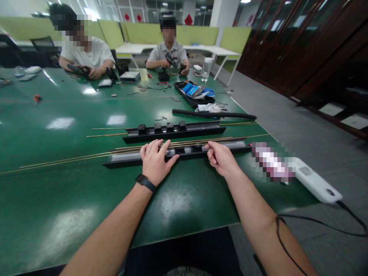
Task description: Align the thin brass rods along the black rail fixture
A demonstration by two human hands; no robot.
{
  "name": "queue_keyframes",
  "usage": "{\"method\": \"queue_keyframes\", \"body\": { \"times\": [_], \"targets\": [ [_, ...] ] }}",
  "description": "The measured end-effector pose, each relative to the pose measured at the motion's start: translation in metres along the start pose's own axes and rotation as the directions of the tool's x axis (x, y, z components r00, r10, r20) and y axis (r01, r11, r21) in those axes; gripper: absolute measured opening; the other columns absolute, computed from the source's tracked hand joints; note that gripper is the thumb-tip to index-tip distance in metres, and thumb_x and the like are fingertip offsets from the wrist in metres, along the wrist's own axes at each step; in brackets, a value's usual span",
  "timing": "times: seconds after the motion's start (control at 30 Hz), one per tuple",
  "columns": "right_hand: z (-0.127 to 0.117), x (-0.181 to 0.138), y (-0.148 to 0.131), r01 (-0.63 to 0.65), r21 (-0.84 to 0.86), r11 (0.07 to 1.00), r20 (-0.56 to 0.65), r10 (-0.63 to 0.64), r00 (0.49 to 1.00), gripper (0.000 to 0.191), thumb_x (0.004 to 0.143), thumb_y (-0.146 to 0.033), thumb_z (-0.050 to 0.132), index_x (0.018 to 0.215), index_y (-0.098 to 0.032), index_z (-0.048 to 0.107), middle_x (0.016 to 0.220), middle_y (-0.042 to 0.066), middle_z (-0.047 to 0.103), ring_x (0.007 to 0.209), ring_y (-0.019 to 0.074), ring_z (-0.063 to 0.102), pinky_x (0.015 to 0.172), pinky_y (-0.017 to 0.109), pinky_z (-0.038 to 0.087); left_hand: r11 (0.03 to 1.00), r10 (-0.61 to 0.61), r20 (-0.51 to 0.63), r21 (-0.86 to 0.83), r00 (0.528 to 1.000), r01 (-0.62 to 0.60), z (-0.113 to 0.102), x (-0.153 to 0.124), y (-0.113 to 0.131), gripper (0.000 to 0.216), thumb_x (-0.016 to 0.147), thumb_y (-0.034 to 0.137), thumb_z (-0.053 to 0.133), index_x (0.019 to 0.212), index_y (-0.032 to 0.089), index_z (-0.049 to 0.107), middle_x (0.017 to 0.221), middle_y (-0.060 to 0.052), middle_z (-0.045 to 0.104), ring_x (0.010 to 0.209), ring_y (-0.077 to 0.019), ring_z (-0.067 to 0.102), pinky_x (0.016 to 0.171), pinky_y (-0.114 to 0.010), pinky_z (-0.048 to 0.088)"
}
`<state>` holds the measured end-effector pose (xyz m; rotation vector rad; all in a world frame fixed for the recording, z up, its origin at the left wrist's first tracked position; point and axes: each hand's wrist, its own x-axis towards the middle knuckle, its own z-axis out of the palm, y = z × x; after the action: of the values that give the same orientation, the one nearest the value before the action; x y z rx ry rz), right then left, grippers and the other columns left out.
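Observation:
My left hand [156,161], with a dark band on its wrist, lies across the near black channel [126,164]. Its fingers are spread over thin brass-coloured rods [83,156], and the thumb rests along the channel's near edge. My right hand [220,157] is at the right part of the same channel, its fingers curled and the index fingertip by the rods. Whatever is inside those fingers, if anything, is hidden. Between the hands a small dark block [197,147] sits inside the channel. Behind it lies a second black channel [175,135] with several dark blocks in it.
A black strip [238,115], white gloves [211,108] and a black tray [193,100] with blue items lie farther back. At right is a white power bank-like device [316,180] with a cable. Across the green table [71,184] two people sit handling tools.

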<state>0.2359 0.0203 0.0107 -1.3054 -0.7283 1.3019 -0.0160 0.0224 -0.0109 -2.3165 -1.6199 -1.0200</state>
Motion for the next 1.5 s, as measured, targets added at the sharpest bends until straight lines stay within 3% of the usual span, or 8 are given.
{"method": "queue_keyframes", "body": {
  "times": [0.77, 1.5],
  "targets": [
    [0.001, 0.0, -0.001, 0.026, 0.014, 1.0, -0.056, -0.025, 0.998, 0.02, 0.084, -0.034, 0.068, 0.078, -0.016, 0.062, 0.044, -0.004, 0.051, 0.029, 0.0054, 0.032, 0.03, 0.017, 0.016, 1.0, -0.008, 0.014, 0.001, 1.0, 0.008, -0.001, 0.0, 0.001, 0.053, 0.092, 0.054, 0.065, 0.137, 0.027, 0.062, 0.138, -0.014, 0.063, 0.135, -0.0333, 0.052, 0.115, -0.053, 0.028],
    [-0.001, 0.0, -0.01, 0.044, 0.042, 0.998, -0.315, -0.029, 0.949, 0.015, 0.083, -0.028, 0.061, 0.072, -0.02, 0.056, 0.042, -0.006, 0.045, 0.028, 0.0063, 0.031, 0.028, 0.019, 0.016, 1.0, 0.007, -0.008, 0.023, 1.0, -0.007, 0.0, 0.0, 0.0, 0.052, 0.092, 0.055, 0.064, 0.136, 0.026, 0.062, 0.137, -0.013, 0.064, 0.134, -0.0325, 0.053, 0.115, -0.052, 0.029]
  ]
}}
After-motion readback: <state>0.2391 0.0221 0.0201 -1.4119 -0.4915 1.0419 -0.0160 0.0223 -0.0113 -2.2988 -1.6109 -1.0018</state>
